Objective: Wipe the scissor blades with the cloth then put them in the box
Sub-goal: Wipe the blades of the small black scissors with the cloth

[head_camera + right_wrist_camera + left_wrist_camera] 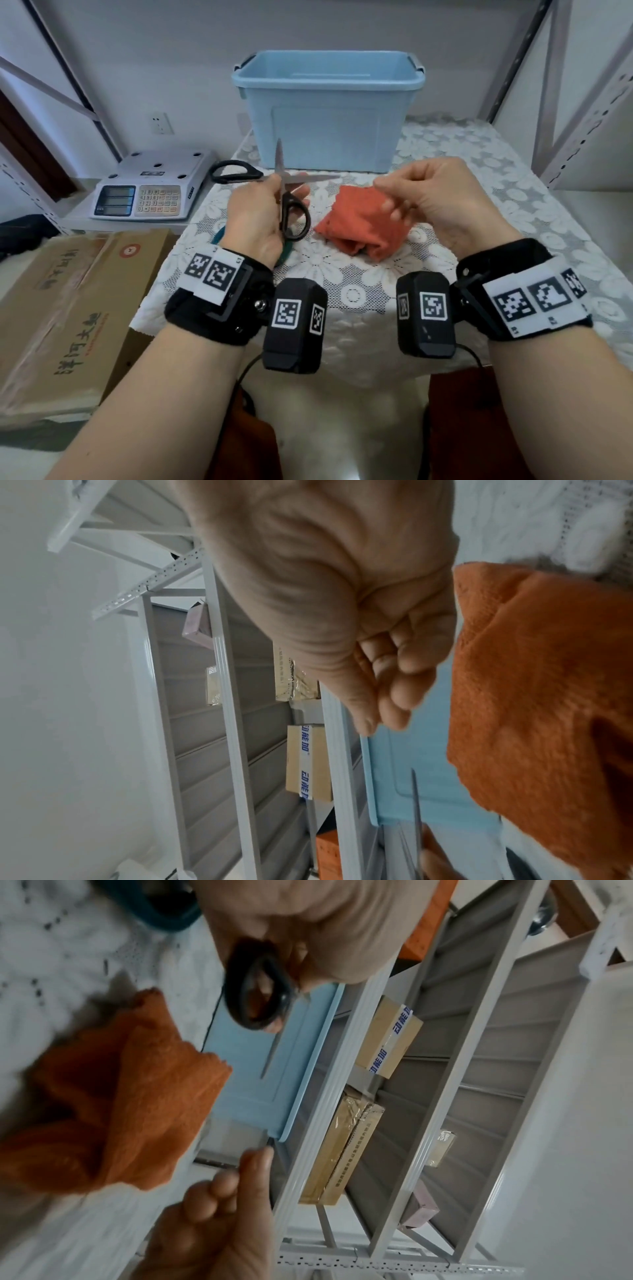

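Scissors (287,192), blades spread wide, stand upright in the left hand (255,219); right hand (442,202), fingers curled and holding nothing, hovers over the orange cloth (363,222) on the bench (479,219). Wiping and boxing in the blue box (329,109) remain.

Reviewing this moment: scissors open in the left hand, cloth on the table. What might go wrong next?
The scissors are held by the left hand with the blades spread, one pointing up; the right hand, empty and near the tip of the other, might get nicked. The cloth lies bunched, so a thin fold may not shield fingers while wiping.
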